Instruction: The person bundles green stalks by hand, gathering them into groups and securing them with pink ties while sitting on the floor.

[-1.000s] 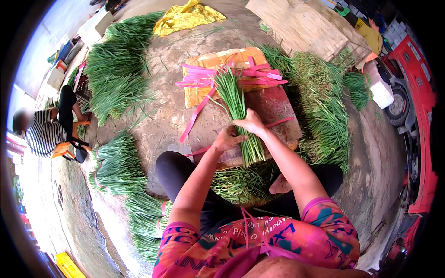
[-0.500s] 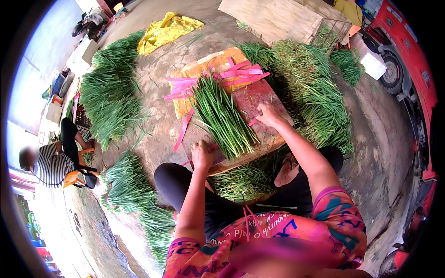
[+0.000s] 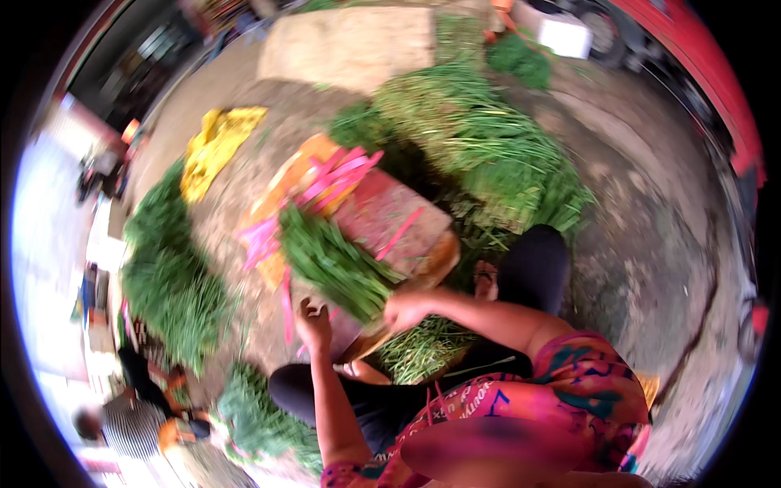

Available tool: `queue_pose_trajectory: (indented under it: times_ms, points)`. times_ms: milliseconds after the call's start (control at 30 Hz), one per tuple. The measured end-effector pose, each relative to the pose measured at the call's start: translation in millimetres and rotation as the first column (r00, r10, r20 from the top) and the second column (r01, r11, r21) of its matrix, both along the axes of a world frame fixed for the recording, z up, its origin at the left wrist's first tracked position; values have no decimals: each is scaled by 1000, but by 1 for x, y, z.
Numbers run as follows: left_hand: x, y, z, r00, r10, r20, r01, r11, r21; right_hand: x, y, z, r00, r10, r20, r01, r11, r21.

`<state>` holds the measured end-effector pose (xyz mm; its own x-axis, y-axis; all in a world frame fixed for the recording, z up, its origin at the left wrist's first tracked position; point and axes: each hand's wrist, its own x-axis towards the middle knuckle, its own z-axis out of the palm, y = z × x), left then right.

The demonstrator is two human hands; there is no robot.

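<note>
A bundle of long green chive-like stalks lies slantwise on a low work board, cut ends toward me. A pink strip runs out from the bundle's right side, apparently passing beneath it. My left hand is beside the bundle's lower left edge, fingers apart and nothing visible in them. Against the cut ends is my right hand, its fingers smeared by motion and partly hidden. More pink strips lie piled on an orange-yellow sack at the board's far side.
Heaps of green stalks lie at right, at left and near my left knee. Loose stalks lie below the board. A yellow sack is farther off. Another person sits at lower left. A red vehicle stands at right.
The view has turned and blurred. My right hand has left the pink strip on the right and moved to the cut ends. My left hand's fingers have spread beside the bundle.
</note>
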<state>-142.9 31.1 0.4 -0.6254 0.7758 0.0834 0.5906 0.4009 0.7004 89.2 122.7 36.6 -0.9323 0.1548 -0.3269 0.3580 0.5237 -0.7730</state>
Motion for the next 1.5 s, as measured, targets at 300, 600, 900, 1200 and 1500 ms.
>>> queue_pose_trajectory:
  times_ms: [300,600,900,1200,1500]
  points:
    - [54,23,3,997,40,63,-44,997,59,88,10,66,835,-430,-344,307,882,-357]
    - [142,24,59,963,-258,76,224,925,308,447,90,-140,-333,-936,-112,896,-351,270]
    - [235,70,49,852,-446,273,385,888,250,344,65,-233,-607,-730,314,792,-524,313]
    - [296,111,2,680,-456,574,487,866,111,308,108,-226,-694,-616,373,719,-557,416]
    - [430,214,-150,391,-139,910,741,633,-222,346,87,-238,-576,-714,398,818,-506,275]
